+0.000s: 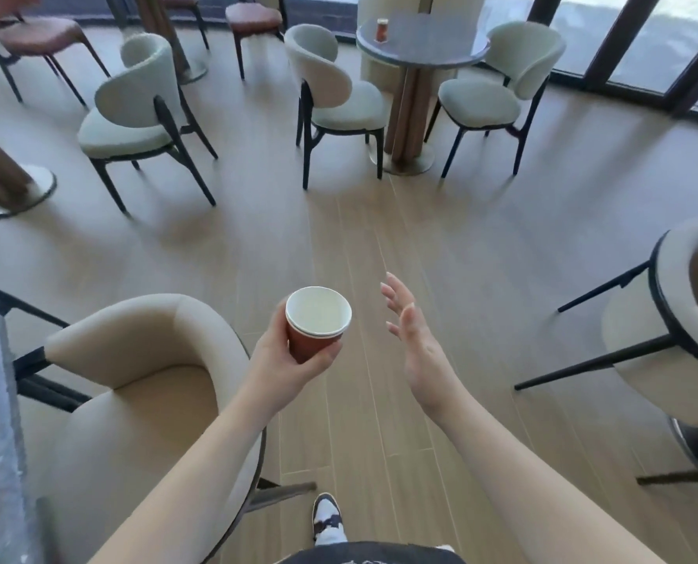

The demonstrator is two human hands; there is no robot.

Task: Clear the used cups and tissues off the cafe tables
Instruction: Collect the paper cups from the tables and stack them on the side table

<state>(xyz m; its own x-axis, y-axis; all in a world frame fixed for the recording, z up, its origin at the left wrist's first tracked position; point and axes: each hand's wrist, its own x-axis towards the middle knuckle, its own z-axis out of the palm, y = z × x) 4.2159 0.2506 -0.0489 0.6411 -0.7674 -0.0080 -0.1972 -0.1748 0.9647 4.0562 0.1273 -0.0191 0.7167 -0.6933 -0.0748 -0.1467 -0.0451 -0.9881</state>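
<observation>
Above the wood-plank floor [351, 246], just beyond the beige armchair [144, 384], the left hand [286, 356] grips a stack of red paper cups [317, 323], fingers wrapped round the lower wall and thumb on the near side. Two white rims show one inside the other, and the top cup looks empty. Just beside the stack, on the side away from the armchair, the right hand [416, 339] is raised with its palm turned toward the cups, fingers spread and holding nothing, not touching them. Well beyond the stack stands a round dark cafe table [441, 50] with pale chairs on either side, and another red cup [382, 29] stands upright near that tabletop's far edge. A sneaker [328, 519] shows on the floor below the arms.
</observation>
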